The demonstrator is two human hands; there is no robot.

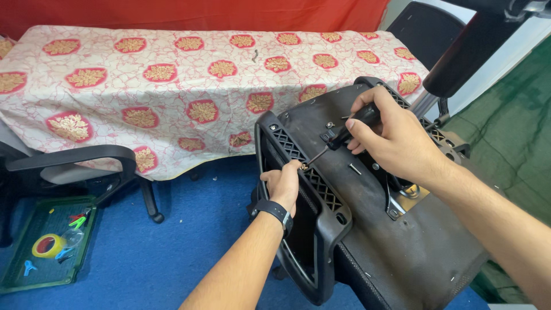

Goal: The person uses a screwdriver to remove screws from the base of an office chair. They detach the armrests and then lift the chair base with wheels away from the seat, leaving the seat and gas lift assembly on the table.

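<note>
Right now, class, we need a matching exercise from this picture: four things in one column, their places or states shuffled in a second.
Things:
1. screwdriver
2. tape roll
3. wristwatch
4. patterned cloth

Places:
A. in the green tray
B. draped over the table
C. gripped in the right hand
D. on the left hand's wrist

Pairs: 1-C, 2-A, 3-D, 4-B

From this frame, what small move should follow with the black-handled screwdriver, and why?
Probably turn the black-handled screwdriver while pressing in: the right hand grips its handle, its tip meets a small brass screw pinched by the left hand against the black plastic armrest frame.
</note>
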